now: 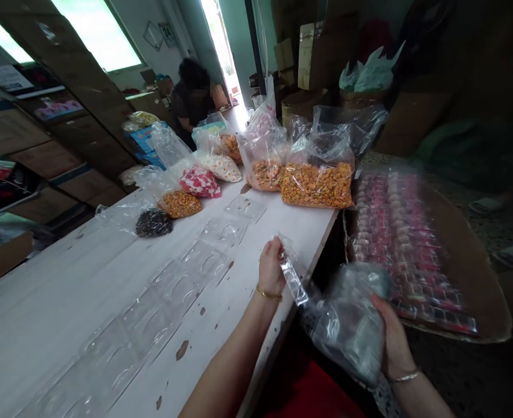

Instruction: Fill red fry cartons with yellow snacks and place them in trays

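Observation:
My left hand (270, 268) is above the right edge of the table, its fingers pinched on a shiny clear plastic piece (293, 277), seen nearly edge-on. Low at the right, my right hand (393, 339) grips the side of a clear plastic bag (347, 325); its greyish contents are blurred. The plastic piece's lower end meets the bag's opening, and I cannot tell whether it is inside. On the white table (221, 325), several thin clear plastic trays (206, 259) lie in a row running from the near left towards the far bags.
Bags of orange pieces (317, 184), pink-and-white pieces (200, 181) and black pieces (154, 223) stand along the table's far side. Right of the table, a cardboard box (478, 278) holds rows of pink-and-clear packs (395, 232). A person (190, 96) is at the back; stacked cartons (33, 151) line the left.

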### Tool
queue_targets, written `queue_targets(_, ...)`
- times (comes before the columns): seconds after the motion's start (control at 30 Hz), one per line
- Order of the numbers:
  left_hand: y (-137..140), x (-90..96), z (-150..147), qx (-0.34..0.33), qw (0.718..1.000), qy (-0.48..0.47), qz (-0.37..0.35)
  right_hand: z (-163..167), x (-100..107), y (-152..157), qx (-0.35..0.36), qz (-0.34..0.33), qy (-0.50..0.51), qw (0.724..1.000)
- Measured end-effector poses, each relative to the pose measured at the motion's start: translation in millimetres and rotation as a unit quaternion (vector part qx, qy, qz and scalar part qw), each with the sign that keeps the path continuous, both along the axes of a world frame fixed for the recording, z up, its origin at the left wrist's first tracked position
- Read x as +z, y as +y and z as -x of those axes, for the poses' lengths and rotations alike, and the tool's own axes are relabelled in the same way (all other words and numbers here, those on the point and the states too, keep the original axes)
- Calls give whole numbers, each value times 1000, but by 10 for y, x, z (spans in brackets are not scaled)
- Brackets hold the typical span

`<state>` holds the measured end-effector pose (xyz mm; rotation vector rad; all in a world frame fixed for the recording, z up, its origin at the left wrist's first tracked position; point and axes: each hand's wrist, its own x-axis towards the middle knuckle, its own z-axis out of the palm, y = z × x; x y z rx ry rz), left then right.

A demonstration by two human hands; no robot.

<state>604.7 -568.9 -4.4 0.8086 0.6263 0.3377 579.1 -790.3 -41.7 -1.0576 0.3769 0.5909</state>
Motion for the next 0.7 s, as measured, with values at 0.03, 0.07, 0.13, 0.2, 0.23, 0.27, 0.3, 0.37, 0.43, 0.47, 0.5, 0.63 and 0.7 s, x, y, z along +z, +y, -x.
queue_targets(0.03, 116, -98, -179, 28, 1000, 2, 6, -90, -10, -36, -5, 9, 24, 1000)
queue_targets(0.07, 214, -203, -352, 47, 999, 2, 19, -168, -12, -62, -9, 20, 45, 999)
queue_targets(0.13, 347, -411, -652, 74, 996, 4, 39, -286, 3, -72, 0, 44, 59, 997)
queue_targets(0.2, 414, -573, -838, 87, 995, 31, 28, -352, 39, -17, 16, 69, 42, 997)
queue_targets(0.23, 435, -624, -871, 94, 994, 58, 3, -370, 62, 32, 26, 76, 30, 996)
queue_targets(0.27, 449, -648, -861, 103, 990, 89, -39, -380, 89, 91, 38, 78, 18, 996)
queue_targets(0.3, 458, -643, -805, 114, 982, 117, -95, -385, 117, 158, 49, 76, 6, 996)
queue_targets(0.37, 446, -537, -572, 118, 957, 142, -223, -387, 177, 297, 83, 66, -20, 994)
queue_targets(0.43, 373, -318, -231, 46, 943, 121, -308, -385, 230, 423, 127, 54, -45, 989)
queue_targets(0.47, 310, -180, -47, -25, 941, 103, -321, -382, 250, 476, 156, 48, -59, 985)
queue_targets(0.5, 233, -36, 132, -103, 939, 82, -316, -375, 264, 521, 187, 40, -74, 979)
queue_targets(0.63, -127, 380, 668, -248, 928, 62, -272, -278, 254, 603, 308, 11, -118, 944)
queue_targets(0.7, -276, 418, 809, -230, 939, 81, -242, -189, 229, 591, 340, 3, -118, 933)
